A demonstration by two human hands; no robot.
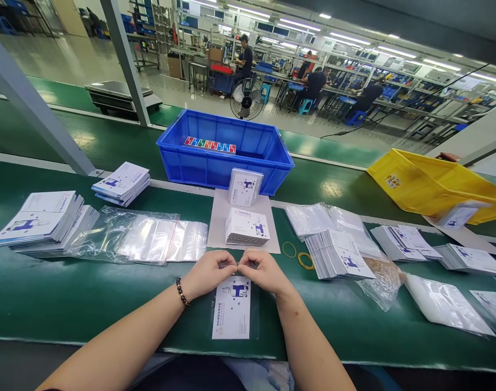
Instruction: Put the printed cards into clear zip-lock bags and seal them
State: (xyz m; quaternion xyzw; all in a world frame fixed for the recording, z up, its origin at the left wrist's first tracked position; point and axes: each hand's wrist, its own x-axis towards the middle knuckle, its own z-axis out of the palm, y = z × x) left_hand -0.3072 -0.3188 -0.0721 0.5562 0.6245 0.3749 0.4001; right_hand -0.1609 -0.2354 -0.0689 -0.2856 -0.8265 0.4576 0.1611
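A white printed booklet [232, 315] with a purple picture lies flat in front of me inside a clear plastic bag [254, 320]. My left hand [213, 271] pinches the bag's far edge between thumb and forefinger. Right beside it, my right hand [264, 271] pinches the same edge, so the fingertips of both nearly meet. The pinched strip itself is mostly hidden by my fingers. Just beyond my hands, a stack of booklets [247, 227] rests on a grey cardboard sheet [217, 225]. Behind that stack, bagged booklets [245, 187] lean upright against a blue bin [223, 168].
Left are booklet piles [40, 217], another pile [121, 182] and clear bags [146, 239]. Rubber bands [305, 261], a fanned booklet stack [337, 255] and more bags [313, 217] lie right. A yellow bin [431, 184] stands far right. A metal post [40, 103] rises at left.
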